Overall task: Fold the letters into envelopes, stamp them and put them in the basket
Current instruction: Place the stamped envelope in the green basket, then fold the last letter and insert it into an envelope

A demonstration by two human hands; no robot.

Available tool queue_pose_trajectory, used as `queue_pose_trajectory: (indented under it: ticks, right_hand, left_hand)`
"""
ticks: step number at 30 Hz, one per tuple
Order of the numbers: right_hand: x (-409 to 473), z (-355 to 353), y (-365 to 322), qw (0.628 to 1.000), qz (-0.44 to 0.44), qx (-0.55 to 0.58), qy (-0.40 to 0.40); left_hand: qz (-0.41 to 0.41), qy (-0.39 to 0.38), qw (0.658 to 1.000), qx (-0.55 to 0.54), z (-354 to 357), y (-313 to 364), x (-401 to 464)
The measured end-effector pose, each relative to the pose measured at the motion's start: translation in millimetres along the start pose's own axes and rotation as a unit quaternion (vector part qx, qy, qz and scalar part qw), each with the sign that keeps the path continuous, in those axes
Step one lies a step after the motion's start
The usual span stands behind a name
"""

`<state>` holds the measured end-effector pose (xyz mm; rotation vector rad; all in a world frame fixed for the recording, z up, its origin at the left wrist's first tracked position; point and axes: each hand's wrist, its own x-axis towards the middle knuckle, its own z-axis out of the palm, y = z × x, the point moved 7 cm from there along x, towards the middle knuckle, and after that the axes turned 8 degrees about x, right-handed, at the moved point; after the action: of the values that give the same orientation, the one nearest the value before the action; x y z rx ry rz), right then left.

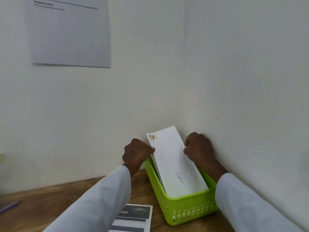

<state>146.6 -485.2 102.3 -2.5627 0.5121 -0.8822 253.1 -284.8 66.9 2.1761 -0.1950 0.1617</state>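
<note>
A white envelope (pixel 172 161) with a stamp in its top left corner and handwriting near its lower end stands tilted in the lime green basket (pixel 187 210), its lower end inside and its top leaning toward the wall corner. My left hand (pixel 136 152) pinches the envelope's left edge. My right hand (pixel 198 148) pinches its right edge. Both wrists wear pale sleeves. The basket's inside below the envelope is hidden.
The basket sits on a wooden table (pixel 50 203) in the corner of two white walls. A printed sheet (pixel 133 218) lies on the table left of the basket. A purple pen (pixel 9 206) lies at the far left. Another paper (pixel 68 30) hangs on the wall.
</note>
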Motion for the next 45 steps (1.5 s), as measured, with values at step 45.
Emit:
queue_pose_trajectory:
  ticks: [45]
  right_hand:
    - [-218,49,-101,0.958,-0.203,-0.046,-0.196]
  left_hand:
    - [0.077,0.026,0.982,0.173,-166,-183,-146]
